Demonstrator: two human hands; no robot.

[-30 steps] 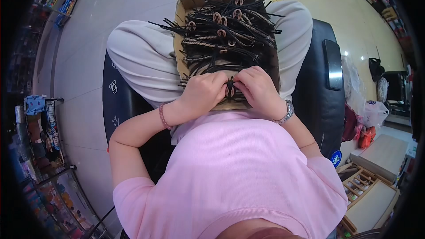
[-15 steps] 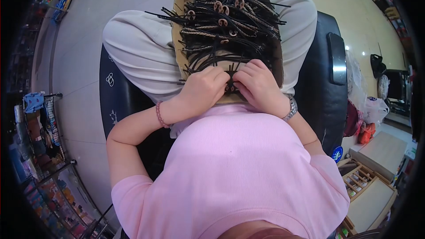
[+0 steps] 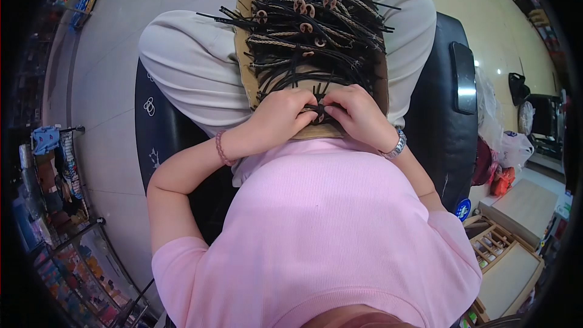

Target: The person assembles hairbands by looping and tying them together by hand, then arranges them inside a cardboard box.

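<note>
An open cardboard box (image 3: 244, 54) rests on my lap, filled with black and tan braided cords (image 3: 285, 42), some bearing copper-coloured ring-like pieces (image 3: 300, 6). At the box's near end, my left hand (image 3: 284, 111) pinches a black cord (image 3: 320, 109) between thumb and fingers. Facing it from the other side, my right hand (image 3: 355, 114) pinches the same dark cord piece, the fingertips a short gap apart. Small copper-coloured bits show just below the fingertips; their exact form is too small to tell.
I sit cross-legged on a black padded seat (image 3: 434, 140). Racks of packaged goods (image 3: 51, 188) stand at the left. Plastic bags (image 3: 513, 152) and a wooden cabinet (image 3: 507, 267) are at the right. Loose cord ends stick out over the box's sides.
Both hands have turned slightly, and the fingertips now pinch the cord more visibly from either side. The box and the cords inside have hardly shifted.
</note>
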